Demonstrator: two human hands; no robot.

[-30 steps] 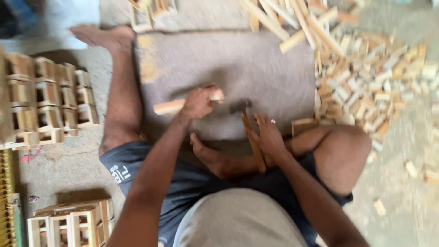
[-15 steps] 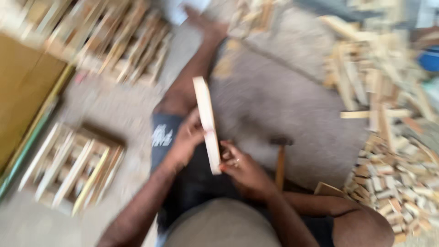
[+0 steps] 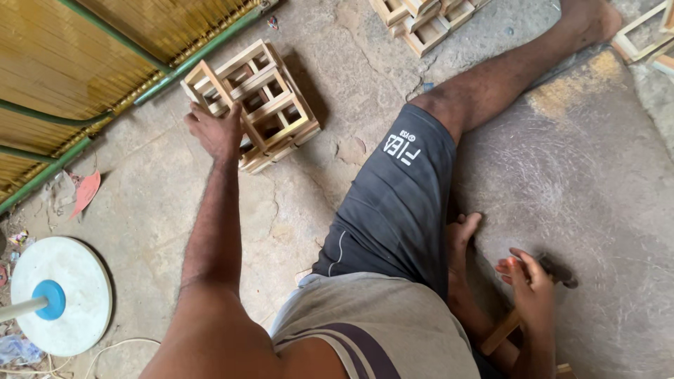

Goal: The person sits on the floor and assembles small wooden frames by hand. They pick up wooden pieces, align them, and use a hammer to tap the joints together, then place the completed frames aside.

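Observation:
I sit on a concrete floor with my left leg stretched out. My left hand (image 3: 216,130) reaches far to the left and rests against a stack of small wooden lattice frames (image 3: 263,105), fingers curled at its near edge. My right hand (image 3: 528,284) is low on the right, fingers closed around a wooden-handled hammer (image 3: 523,309) whose dark metal head lies by a large flat stone slab (image 3: 590,189).
More wooden frames (image 3: 421,17) are stacked at the top, and another frame (image 3: 642,31) lies at the top right. A yellow slatted panel with green rails (image 3: 91,63) borders the left. A white round stand base (image 3: 60,295) sits at the lower left.
The view has swung left. My left hand let go of the wooden strip it held and reached out to the frame stack. My right hand now has the hammer.

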